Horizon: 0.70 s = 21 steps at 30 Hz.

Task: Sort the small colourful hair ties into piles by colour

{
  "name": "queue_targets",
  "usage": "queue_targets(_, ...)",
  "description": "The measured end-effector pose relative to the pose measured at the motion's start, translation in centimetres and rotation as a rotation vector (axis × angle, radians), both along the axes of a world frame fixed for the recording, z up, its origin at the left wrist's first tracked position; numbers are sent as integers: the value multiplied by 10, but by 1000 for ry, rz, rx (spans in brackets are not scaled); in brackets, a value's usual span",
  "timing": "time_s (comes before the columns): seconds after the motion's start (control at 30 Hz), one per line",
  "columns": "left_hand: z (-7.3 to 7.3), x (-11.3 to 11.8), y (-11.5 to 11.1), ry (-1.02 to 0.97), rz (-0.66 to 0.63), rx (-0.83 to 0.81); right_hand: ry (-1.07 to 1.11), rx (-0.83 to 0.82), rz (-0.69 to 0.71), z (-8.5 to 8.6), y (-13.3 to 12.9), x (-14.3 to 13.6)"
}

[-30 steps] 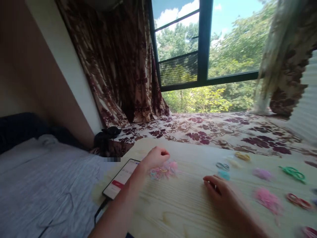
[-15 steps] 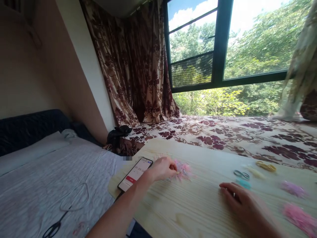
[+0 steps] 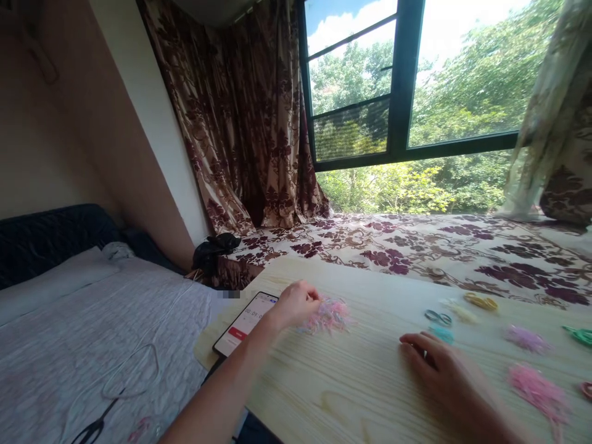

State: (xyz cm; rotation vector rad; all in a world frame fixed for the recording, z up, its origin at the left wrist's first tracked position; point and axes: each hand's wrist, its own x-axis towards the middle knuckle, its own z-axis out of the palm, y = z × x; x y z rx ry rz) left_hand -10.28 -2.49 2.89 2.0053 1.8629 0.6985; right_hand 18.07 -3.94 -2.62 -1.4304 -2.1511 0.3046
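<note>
Nearest the camera, the right hand [image 3: 451,379] is laid palm down on the pale wooden table [image 3: 351,394], its fingers stretched forward and nothing seen in its grasp; whether something small is pinched beneath the fingertips cannot be told. Just beyond those fingertips a teal hair band [image 3: 441,333] is found, close to but apart from them, and a grey-blue band [image 3: 438,317] lies a little farther off. To the right of this hand, a fluffy pink heap of bands [image 3: 536,390] is spread on the table, with a smaller lilac heap [image 3: 526,338], a yellow band [image 3: 481,301] and a green band [image 3: 580,335] set farther back. The left hand [image 3: 296,304] is reached forward on an extended bare forearm, its fingers curled narrowly at the near left edge of a mixed pink and pastel pile of bands [image 3: 326,314], which is touched by the fingertips; a firm pinch cannot be confirmed. Just left of that wrist, a phone [image 3: 243,319] with a lit screen is laid on the table corner. Beside the table a bed with a grey sheet [image 3: 92,333] is seen, with black scissors [image 3: 95,427] and a white cable [image 3: 132,373] on it. Beyond, a floral cloth [image 3: 416,246] is spread below a dark-framed window [image 3: 400,92], flanked by patterned curtains [image 3: 240,117], with green trees outside.
</note>
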Motion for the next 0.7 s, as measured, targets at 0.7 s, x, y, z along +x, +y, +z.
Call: queue_targets(0.7,-23,99,-11,-897,-232,-250,578,-151,-11,5,-7,-18)
